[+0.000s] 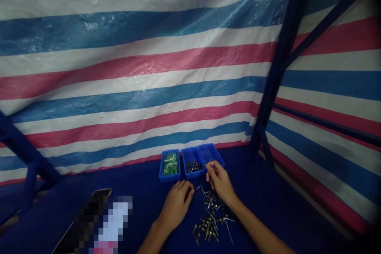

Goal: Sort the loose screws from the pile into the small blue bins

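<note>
Three blue bins stand side by side: the left bin (160, 170) holds green-and-clear pieces (170, 163), the middle bin (189, 153) small dark metallic parts (193, 166), and the right bin (210, 151) a few thin pieces near its front. My right hand (219, 180) is at the front edge of the right bin, fingertips pinched together; what they hold is too small to make out. My left hand (176, 203) rests on the table below the left and middle bins, fingers curled, its contents hidden. Loose metal pieces with thin shanks (212, 210) lie scattered beside and below my right hand.
A dark phone-like device (86, 218) and a pixelated light patch (114, 220) are at the lower left of the blue table (137, 182). Striped sheeting (133, 87) hangs behind. Blue frame posts (272, 75) stand at both sides.
</note>
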Demonstrator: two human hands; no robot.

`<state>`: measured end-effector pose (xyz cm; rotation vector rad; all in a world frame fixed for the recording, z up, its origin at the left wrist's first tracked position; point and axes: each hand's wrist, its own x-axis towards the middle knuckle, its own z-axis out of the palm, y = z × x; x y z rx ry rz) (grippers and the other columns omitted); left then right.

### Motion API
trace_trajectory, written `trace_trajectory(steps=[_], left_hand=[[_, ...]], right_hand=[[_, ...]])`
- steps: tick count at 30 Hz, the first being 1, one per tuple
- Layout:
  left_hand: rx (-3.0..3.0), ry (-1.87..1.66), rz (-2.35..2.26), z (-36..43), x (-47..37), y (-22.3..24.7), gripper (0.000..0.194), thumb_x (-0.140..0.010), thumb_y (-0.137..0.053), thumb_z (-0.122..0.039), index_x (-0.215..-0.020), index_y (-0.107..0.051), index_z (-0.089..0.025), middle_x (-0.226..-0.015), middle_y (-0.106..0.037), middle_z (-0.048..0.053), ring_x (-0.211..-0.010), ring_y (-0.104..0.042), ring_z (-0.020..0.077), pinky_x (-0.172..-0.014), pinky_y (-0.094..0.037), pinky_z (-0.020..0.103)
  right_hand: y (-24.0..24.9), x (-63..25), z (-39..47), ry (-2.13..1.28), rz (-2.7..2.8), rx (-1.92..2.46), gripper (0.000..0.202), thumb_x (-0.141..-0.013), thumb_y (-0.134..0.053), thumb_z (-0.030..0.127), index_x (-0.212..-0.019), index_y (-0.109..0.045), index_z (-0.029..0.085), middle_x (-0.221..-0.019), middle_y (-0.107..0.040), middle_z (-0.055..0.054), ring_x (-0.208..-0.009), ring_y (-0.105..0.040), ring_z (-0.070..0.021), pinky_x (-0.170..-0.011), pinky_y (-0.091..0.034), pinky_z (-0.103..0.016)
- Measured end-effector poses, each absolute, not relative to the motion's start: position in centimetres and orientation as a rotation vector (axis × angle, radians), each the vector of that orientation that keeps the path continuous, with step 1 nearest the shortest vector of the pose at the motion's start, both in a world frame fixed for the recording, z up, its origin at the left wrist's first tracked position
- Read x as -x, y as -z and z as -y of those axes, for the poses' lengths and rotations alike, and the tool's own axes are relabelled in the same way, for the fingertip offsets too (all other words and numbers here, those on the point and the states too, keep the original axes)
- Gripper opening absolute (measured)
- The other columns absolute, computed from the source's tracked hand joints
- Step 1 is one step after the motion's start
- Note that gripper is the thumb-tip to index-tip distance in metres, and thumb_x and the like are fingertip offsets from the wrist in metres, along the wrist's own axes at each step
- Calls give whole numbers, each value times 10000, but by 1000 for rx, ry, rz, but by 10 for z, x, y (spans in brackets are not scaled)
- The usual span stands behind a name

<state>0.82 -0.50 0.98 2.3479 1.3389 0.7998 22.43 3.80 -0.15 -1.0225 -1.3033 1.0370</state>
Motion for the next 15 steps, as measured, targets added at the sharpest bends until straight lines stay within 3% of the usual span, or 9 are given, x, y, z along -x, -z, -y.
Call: trace_trajectory(steps=[7, 12, 15], left_hand=[[-2353, -803, -1333, 5, -9, -11, 216, -1088, -446, -305, -984, -625, -244, -917, -679, 24, -876, -651, 217, -1026, -467, 428], [-2357, -791, -1335, 5, -9, -12, 199, -1089, -448, -295, -993, -615, -244, -926, -678, 25, -887, -649, 220, -1034, -461, 438], [-2362, -800, -1334, 5, -9, -10, 204, -1090, -447, -299, -993, -618, -245, -925, -677, 22, -880, -647, 217, -1026, -464, 434]], right_hand=[[0, -225, -36, -941, 1328, 1113, 499, -994, -501, 710, -886, -582, 230, -550, -530, 58, -391, -431, -111, -400, -317, -225], [-3, -227, -31, -801, 1422, 1162, 428, -1009, -527, 650, -1073, -618, 236, -622, -597, 36, -436, -507, -139, -440, -354, -239], [-4, -229, -29, -737, 1449, 1235, 413, -1010, -524, 631, -1093, -626, 240, -625, -624, 22, -457, -541, -160, -458, -370, -252]])
